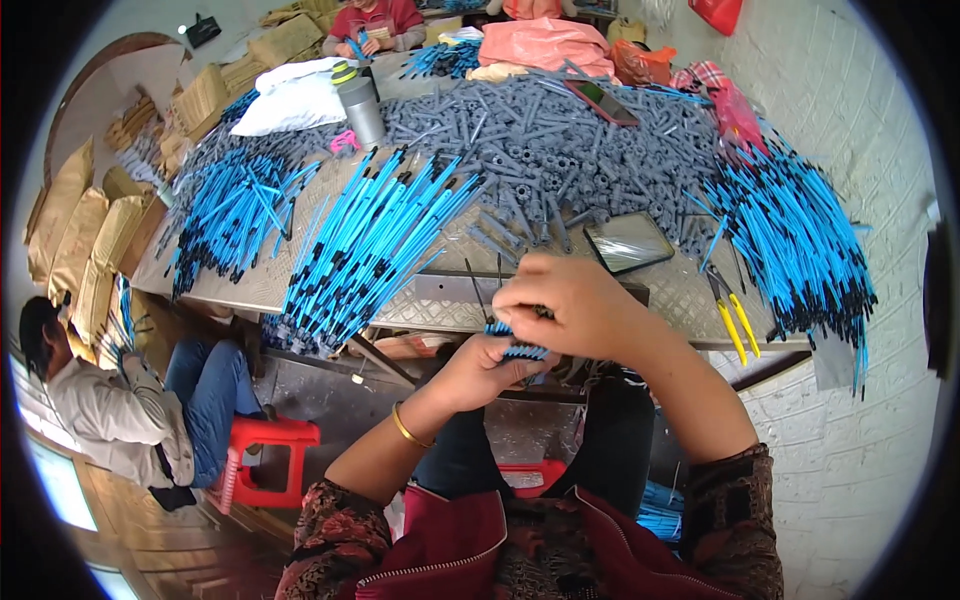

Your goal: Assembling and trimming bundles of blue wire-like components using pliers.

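At the table's near edge, my left hand [482, 370] is closed around a small bundle of blue rods [522, 351], seen nearly end-on. Just above it, my right hand [565, 305] has its fingers curled in a pinch over the bundle's top; what they grip is hidden. Two thin dark rods [474, 285] stick up beside the right fingers. Beyond my hands, grey plastic tube-like pieces [590, 150] are heaped across the table. A fanned stack of blue rods with black ends [375, 245] lies to the left of my hands.
More blue rods lie far left [235, 205] and right [790, 230]. Yellow-handled pliers [735, 320] rest at the right edge. A dark-framed clear-topped tray [628, 243], a phone [601, 102] and a bottle [360, 108] are on the table. People sit at left [120, 420] and across [375, 30].
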`<state>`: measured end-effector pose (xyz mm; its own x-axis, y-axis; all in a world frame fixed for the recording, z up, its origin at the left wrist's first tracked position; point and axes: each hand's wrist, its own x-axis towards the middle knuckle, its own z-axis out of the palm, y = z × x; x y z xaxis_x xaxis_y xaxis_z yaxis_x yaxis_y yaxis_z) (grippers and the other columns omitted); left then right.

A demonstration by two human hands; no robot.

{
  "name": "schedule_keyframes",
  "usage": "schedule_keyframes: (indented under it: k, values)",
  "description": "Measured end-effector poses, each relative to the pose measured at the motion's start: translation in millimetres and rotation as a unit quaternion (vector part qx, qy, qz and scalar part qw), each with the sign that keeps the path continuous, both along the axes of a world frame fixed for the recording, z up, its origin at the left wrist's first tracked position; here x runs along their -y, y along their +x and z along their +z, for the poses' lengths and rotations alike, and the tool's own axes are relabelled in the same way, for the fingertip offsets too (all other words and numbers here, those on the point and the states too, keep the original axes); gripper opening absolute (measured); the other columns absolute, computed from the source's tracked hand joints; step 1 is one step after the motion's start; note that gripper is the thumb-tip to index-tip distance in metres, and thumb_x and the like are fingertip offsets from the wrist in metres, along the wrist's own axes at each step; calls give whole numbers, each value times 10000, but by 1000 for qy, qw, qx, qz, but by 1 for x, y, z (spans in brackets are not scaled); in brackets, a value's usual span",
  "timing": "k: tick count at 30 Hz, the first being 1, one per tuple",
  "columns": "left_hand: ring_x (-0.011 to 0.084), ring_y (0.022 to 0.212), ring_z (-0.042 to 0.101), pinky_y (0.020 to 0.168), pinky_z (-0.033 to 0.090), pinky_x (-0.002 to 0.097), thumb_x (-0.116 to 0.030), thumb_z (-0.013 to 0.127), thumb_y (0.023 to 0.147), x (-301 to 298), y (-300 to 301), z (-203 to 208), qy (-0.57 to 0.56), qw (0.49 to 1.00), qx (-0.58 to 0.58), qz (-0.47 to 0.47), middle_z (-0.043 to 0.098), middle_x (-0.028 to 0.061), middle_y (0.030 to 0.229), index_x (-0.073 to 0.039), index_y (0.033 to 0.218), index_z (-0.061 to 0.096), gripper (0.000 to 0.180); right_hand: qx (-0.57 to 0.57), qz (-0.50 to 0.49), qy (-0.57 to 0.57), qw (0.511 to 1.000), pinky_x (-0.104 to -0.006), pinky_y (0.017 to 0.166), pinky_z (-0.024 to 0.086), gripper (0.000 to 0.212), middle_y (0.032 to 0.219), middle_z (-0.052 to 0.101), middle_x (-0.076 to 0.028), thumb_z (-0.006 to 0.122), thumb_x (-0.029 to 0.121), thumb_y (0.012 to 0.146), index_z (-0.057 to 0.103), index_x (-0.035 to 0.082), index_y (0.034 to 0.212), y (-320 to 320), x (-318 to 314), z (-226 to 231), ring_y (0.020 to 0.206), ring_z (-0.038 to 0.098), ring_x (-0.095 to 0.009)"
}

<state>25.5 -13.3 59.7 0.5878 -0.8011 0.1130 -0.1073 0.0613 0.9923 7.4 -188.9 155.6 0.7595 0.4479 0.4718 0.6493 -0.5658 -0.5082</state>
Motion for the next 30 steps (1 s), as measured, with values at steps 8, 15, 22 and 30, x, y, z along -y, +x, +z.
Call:
schedule_keyframes:
  k: [8,15,22,30]
  values:
    - [63,897,567,800,455,241,-40,557,877,-1,6,-4,-23,1000,-3,7,649,-16,943,-53,1037,649,185,-72,-19,73,995,-311,561,425,133,721,562,-84,621,149,789,630,50,877,-1,5,-1,621,551,-220]
    - [95,934,585,847,446,256,-5,536,873,3,10,2,-14,1000,4,-19,651,9,987,-40,1042,640,201,-124,-134,79,980,-332,601,444,156,771,584,-98,588,159,830,595,36,926,-24,29,-13,672,573,-242]
    - [160,955,603,858,457,298,19,542,854,2,11,2,-12,999,-49,-14,647,65,1019,1,1050,622,213,-76,-87,18,993,-350,654,465,162,834,601,-119,556,190,864,581,44,931,-11,39,-18,757,601,-291]
    - [218,950,616,854,471,346,6,548,851,10,10,5,-24,995,-101,-13,646,128,1025,20,1034,615,195,-33,-282,-165,945,-404,659,470,160,849,598,-121,583,188,831,567,72,939,52,170,-71,763,596,-325]
